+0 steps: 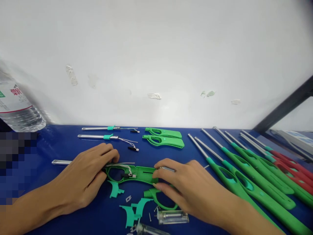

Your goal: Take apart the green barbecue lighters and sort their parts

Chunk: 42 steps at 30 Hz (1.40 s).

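A green lighter handle half [144, 174] lies with its hollow side up, wires and a small black part [128, 176] in it. My left hand [90, 174] is closed on its front end, where a silver lighter tube [61, 162] meets it. My right hand [188, 186] grips the rear end between thumb and fingers; a thin shiny piece [167, 168] shows by its index finger, of a kind I cannot make out. Just below lie teal triggers [137, 210], another green handle half [158, 199] partly under my right hand, and a clear fuel tank [173, 216].
Two silver tubes with wires [97, 136] and two green handle halves [166, 141] lie toward the wall. Several long green lighters [244, 176] and red ones [290, 166] fill the right side. A water bottle [19, 111] stands at left. Small screws [150, 217] lie in front.
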{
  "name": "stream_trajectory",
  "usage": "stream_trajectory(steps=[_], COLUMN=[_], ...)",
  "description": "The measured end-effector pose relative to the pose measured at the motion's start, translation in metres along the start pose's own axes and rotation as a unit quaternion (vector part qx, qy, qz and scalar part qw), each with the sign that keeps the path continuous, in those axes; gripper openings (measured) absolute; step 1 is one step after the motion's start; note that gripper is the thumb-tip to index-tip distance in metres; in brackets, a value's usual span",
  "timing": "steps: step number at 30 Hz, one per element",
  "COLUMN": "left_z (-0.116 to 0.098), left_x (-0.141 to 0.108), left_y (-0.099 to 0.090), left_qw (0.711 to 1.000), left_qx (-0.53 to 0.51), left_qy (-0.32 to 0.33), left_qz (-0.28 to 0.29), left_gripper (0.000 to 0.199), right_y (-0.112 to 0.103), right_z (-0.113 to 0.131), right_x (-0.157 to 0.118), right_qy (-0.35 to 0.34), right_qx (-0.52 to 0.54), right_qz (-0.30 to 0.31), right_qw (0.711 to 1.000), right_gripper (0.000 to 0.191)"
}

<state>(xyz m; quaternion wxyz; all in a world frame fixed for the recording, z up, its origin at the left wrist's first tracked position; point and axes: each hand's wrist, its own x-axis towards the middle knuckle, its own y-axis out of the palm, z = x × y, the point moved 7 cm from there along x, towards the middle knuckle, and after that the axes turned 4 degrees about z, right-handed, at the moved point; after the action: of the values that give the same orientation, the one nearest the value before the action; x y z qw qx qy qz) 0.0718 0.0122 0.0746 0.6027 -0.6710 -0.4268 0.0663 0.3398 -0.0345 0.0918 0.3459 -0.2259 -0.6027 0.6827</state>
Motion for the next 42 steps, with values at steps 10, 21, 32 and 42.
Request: stream_trajectory(steps=[10, 21, 32, 42], left_z=[-0.003, 0.001, -0.003, -0.009], left_x=[0.002, -0.003, 0.0, 0.002], left_y=[0.003, 0.011, 0.003, 0.0], left_qw=[0.997, 0.997, 0.995, 0.998], left_qx=[0.002, 0.006, 0.024, 0.005], left_qy=[-0.075, -0.08, -0.092, -0.053], left_qz=[0.004, 0.0, -0.015, -0.025], left_gripper=[0.04, 0.045, 0.034, 0.048], right_y=[0.0, 0.003, 0.003, 0.003], right_z=[-0.01, -0.011, -0.01, -0.011], right_x=[0.0, 0.001, 0.002, 0.003], right_qy=[0.042, 0.057, 0.049, 0.058], right_qx=[0.024, 0.02, 0.026, 0.029], right_qz=[0.033, 0.059, 0.037, 0.042], right_qw=[0.998, 0.996, 0.998, 0.997], right_gripper=[0.008, 0.007, 0.006, 0.006])
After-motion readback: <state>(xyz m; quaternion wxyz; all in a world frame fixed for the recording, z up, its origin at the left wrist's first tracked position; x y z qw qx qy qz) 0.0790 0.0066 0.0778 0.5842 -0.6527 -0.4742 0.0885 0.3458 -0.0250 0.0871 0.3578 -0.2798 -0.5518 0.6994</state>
